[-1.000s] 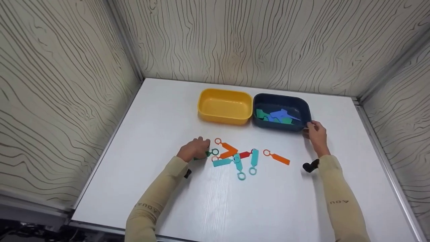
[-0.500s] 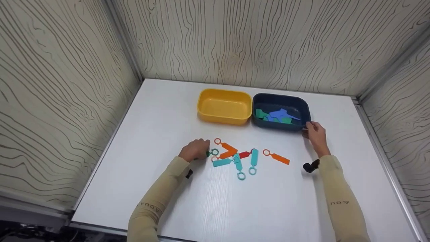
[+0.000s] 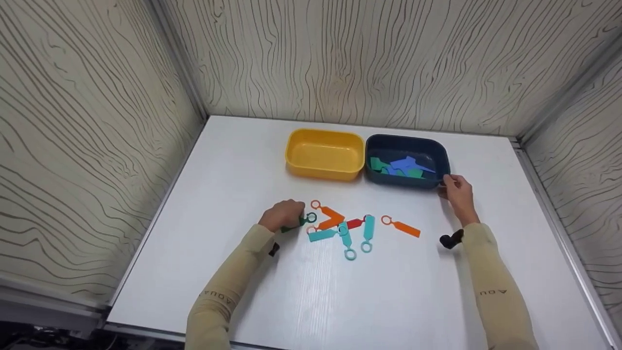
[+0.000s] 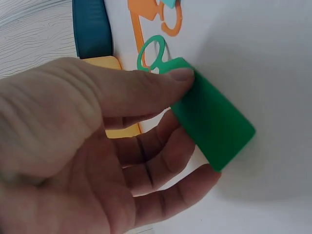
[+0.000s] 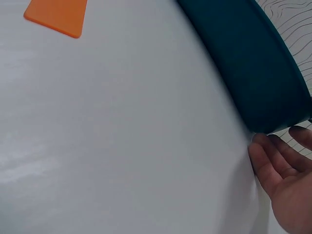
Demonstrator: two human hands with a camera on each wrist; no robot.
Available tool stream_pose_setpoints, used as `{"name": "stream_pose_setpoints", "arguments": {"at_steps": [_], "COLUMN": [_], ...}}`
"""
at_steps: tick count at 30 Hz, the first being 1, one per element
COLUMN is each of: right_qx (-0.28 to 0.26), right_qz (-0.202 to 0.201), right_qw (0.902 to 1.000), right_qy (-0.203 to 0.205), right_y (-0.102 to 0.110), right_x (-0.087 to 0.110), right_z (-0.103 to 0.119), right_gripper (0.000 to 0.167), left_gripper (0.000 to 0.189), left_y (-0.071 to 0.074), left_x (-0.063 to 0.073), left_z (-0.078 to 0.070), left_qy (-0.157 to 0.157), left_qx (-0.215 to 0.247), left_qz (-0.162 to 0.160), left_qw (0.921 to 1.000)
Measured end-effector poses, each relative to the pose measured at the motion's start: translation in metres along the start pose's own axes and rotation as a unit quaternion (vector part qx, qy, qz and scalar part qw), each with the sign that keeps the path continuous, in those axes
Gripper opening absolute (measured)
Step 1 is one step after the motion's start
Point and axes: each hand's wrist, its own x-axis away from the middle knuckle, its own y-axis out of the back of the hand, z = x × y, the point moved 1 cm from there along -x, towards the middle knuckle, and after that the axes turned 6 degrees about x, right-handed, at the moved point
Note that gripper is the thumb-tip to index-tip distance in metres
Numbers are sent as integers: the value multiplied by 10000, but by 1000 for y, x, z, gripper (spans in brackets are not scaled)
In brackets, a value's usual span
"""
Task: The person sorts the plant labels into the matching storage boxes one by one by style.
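My left hand pinches a flat green tag with a ring at one end; in the left wrist view the thumb lies across its upper face and the fingers curl beneath. The tag is tilted, its shadow on the white table. Right beside it lie orange tags and turquoise tags, partly overlapping. My right hand is at the near right corner of a dark blue bin; in the right wrist view its extended fingertips touch the corner low down, with the thumb near the bin's side.
Blue and green pieces lie inside the dark blue bin. A yellow bin stands directly left of it. A red tag sits among the pile, and a separate orange tag lies to the right. Wood-patterned panels enclose the table.
The left hand has closed its pinch on the green tag, whose body shows again under the hand, with the ring slightly higher in view. The right hand and both bins have stayed put.
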Motion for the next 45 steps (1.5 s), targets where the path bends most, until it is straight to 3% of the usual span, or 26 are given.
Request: {"name": "stream_pose_setpoints", "arguments": {"at_steps": [7,15,22,29,37,45], "right_qx": [-113,-130,-142,-153,19,-141], "right_qz": [-1,81,103,-33,-122,-113], "right_qw": [9998,9999,9998,9998,9999,9998], "right_qy": [152,5,-102,-106,28,-108], "right_y": [3,3,2,-2,-1,-3], "right_x": [0,4,7,0,0,0], "right_z": [0,4,11,1,-2,-1], "right_gripper": [49,59,54,60,60,59], "left_gripper": [10,13,13,13,18,25], "left_y": [11,33,60,86,99,106], "left_x": [-7,-10,-13,-18,-31,-49], "left_z": [-3,-9,-7,-7,-15,-19], "left_qy": [-221,-345,-872,-993,-1168,-1109], "left_qx": [-170,423,1179,1421,1724,1973], "left_qz": [-194,-343,-896,-1182,-1402,-1730], "left_qw": [9994,9979,9851,9777,9680,9586]}}
